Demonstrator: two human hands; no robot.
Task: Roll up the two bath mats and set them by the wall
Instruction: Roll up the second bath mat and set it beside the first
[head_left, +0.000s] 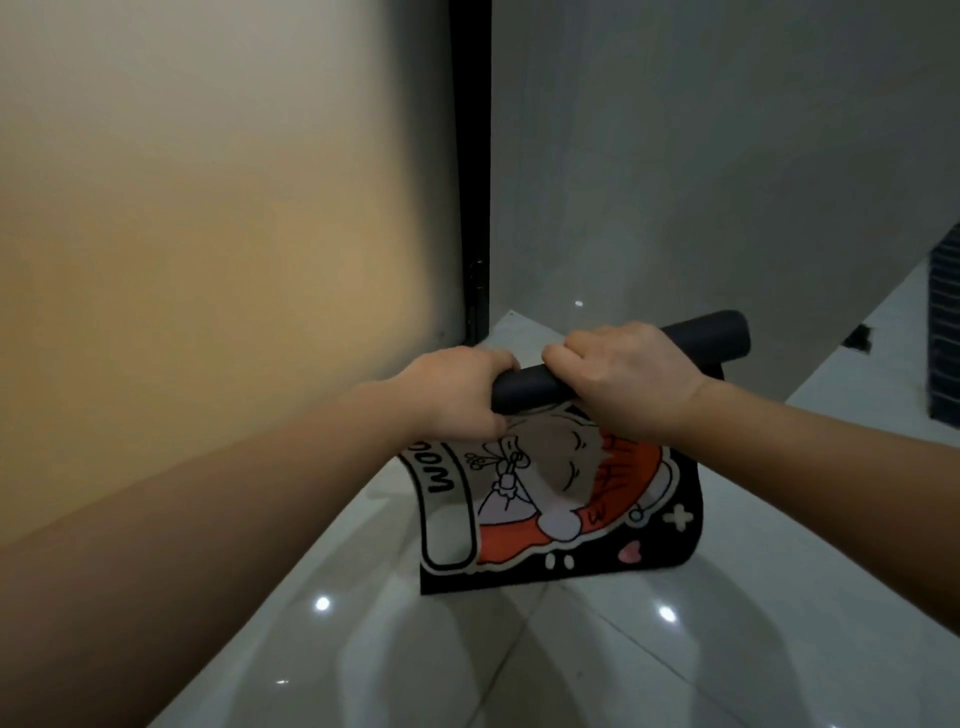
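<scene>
Head view: left hand (457, 397) & right hand (618, 382) both curled tight round rolled top of cartoon bath mat (561, 499), centre, loose end hanging toward 6 o'clock over tiled floor (597, 665). Looks light, floppy, rubbery; grip roll near both ends

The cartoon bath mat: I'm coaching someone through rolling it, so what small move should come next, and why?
Probably keep turning the roll toward the loose end. Both the left hand and right hand grip the black rolled part of the cartoon bath mat, but the printed half hangs unrolled, its lower edge touching the tiled floor.
</scene>
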